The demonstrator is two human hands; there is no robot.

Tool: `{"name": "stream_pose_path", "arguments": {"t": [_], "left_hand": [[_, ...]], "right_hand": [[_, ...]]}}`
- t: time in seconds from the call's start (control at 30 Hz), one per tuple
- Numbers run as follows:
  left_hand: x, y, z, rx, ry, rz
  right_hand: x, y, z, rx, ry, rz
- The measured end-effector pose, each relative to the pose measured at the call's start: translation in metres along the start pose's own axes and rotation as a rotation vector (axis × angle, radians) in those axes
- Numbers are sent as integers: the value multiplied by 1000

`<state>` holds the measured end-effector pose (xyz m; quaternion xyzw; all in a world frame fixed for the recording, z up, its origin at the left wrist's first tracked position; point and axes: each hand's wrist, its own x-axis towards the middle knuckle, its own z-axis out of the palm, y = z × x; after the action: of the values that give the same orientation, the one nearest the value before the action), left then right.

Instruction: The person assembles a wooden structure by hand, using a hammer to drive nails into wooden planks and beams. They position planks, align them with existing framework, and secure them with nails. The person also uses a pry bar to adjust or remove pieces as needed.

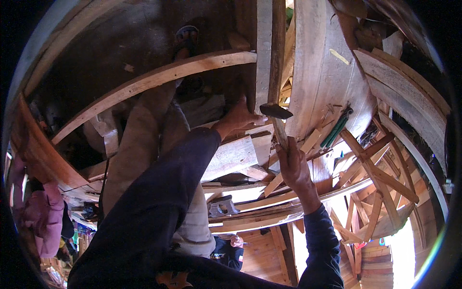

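Observation:
My right hand (291,166) is closed around the wooden handle of a hammer (276,111), whose dark metal head hangs just beside the near end of an upright wooden beam (263,58). At that same end, my left hand (237,118) grips the beam's left side; the thumb reaches toward the hammer head, while the other fingers are partly lost in shadow. Green-handled pliers (335,134) and a few loose nails (331,109) lie on the wide plank to the right. Below my left hand is a pale board (233,156).
A curved wooden rib (159,82) spans the left, meeting the beam. A handsaw (223,207) rests on planks below. Crossed timber struts (378,176) stand at right, and curved boards (404,86) line the far right. Another person in pink (48,216) is at lower left.

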<state>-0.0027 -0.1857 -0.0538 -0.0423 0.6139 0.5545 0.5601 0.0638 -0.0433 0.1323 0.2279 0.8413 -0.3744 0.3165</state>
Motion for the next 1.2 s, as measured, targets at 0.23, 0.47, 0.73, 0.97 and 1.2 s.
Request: {"name": "stream_pose_path", "arguments": {"t": [0.23, 0.47, 0.73, 0.97, 1.2], "left_hand": [[16, -26, -2, -34, -150, -67], [26, -45, 0, -79, 11, 76], [19, -17, -11, 23, -128, -115], [26, -40, -23, -490, -154, -279], [48, -111, 45, 368, 325, 119]], "right_hand": [[5, 1, -4, -235, -40, -97], [9, -38, -13, -31, -3, 84], [14, -32, -18, -183, -81, 62], [19, -36, -35, -174, 13, -40], [3, -25, -20, -101, -127, 229]]}}
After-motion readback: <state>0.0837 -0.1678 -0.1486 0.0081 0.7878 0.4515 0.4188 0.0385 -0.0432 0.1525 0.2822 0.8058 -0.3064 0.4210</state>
